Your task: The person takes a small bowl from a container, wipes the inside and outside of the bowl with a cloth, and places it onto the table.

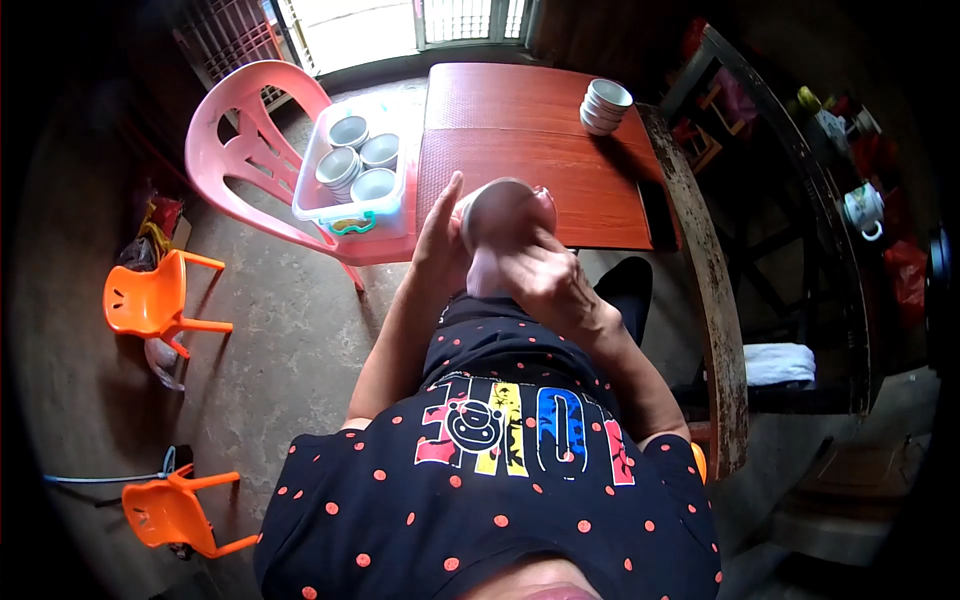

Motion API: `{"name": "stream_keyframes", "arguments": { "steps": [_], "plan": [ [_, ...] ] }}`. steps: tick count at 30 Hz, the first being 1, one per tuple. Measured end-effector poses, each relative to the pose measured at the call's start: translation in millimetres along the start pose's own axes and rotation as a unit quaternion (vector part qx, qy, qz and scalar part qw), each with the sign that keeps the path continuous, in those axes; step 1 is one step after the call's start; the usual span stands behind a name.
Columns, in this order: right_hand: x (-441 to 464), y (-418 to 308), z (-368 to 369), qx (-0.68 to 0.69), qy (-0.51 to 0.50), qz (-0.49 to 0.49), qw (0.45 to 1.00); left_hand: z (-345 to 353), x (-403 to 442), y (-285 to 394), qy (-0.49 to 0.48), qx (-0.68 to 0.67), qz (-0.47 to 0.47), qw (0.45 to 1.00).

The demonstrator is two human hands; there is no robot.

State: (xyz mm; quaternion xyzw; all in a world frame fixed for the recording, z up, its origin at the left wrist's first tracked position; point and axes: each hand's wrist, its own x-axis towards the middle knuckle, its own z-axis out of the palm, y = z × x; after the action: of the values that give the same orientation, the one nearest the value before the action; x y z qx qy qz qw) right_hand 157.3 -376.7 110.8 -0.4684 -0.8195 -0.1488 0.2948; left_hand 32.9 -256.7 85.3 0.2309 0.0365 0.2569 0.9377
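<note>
Above the near edge of the red table (520,150), a bowl (495,205) is held tilted between my two hands. My left hand (442,235) supports its left side, thumb pointing up. My right hand (545,280) presses a pale pinkish cloth (485,275) at the bowl; its fingers are blurred. Stacked bowls (375,185) fill a clear plastic box (312,190) to the left of the table. Another stack of bowls (603,105) stands at the table's far right.
The box rests on a pink chair (215,110). Two small orange chairs (145,300) are on the floor at left. A worn wooden edge (705,270) runs along the right, with a white towel (780,364) beyond it. A dark object lies near the table's right edge.
</note>
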Motion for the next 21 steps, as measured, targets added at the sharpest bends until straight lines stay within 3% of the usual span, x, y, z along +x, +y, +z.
{"name": "stream_keyframes", "arguments": {
  "steps": [1, 3, 4, 5, 7, 8, 9, 11, 12, 13, 15, 16, 17, 19, 20, 21],
  "plan": [
    [0, -3, 0, -0.014, -0.007, -0.002, 1.0, -8, -2, 6, -0.021, -0.019, -0.045, 0.999],
    [-5, -5, 9, -0.014, 0.019, 0.025, 0.999, -13, 2, 3, -0.017, -0.01, -0.025, 0.999],
    [-12, -3, 21, 0.024, 0.041, 0.032, 0.998, -4, 3, -2, 0.014, 0.092, 0.025, 0.995],
    [-20, -11, 24, 0.041, 0.025, 0.082, 0.995, 6, 2, -9, 0.047, 0.191, 0.075, 0.978],
    [-25, -24, 32, 0.21, 0.042, 0.235, 0.948, 10, 0, -18, 0.022, 0.228, 0.093, 0.969],
    [-24, -27, 27, 0.382, 0.067, 0.317, 0.866, 3, 3, -20, -0.005, 0.41, 0.217, 0.886],
    [-16, -30, 27, 0.608, 0.203, 0.336, 0.69, -1, 5, -20, -0.031, 0.571, 0.329, 0.752],
    [2, -28, 15, 0.713, 0.272, 0.372, 0.529, -2, 3, -23, -0.007, 0.54, 0.338, 0.771],
    [9, -31, 13, 0.704, 0.289, 0.398, 0.513, -6, 4, -23, -0.008, 0.536, 0.333, 0.776],
    [8, -30, 13, 0.635, 0.24, 0.38, 0.628, -2, 4, -20, -0.011, 0.532, 0.329, 0.781],
    [-2, -27, 11, 0.457, 0.134, 0.322, 0.818, 11, 0, -18, -0.019, 0.226, 0.217, 0.949],
    [-5, -28, 10, 0.279, 0.063, 0.271, 0.919, 7, 0, -13, -0.025, 0.1, 0.098, 0.99],
    [-7, -17, 18, 0.121, 0.028, 0.093, 0.988, 4, 1, -8, 0.0, -0.034, -0.019, 0.999],
    [-8, -12, 22, 0.03, 0.03, 0.036, 0.998, -3, -3, 7, 0.006, 0.023, -0.069, 0.997],
    [-10, -10, 24, -0.004, 0.025, 0.018, 1.0, -6, -1, 8, 0.061, 0.02, -0.076, 0.995],
    [-14, -12, 30, 0.048, 0.026, 0.066, 0.996, -6, -2, 5, 0.026, 0.071, -0.029, 0.997]
  ]
}}
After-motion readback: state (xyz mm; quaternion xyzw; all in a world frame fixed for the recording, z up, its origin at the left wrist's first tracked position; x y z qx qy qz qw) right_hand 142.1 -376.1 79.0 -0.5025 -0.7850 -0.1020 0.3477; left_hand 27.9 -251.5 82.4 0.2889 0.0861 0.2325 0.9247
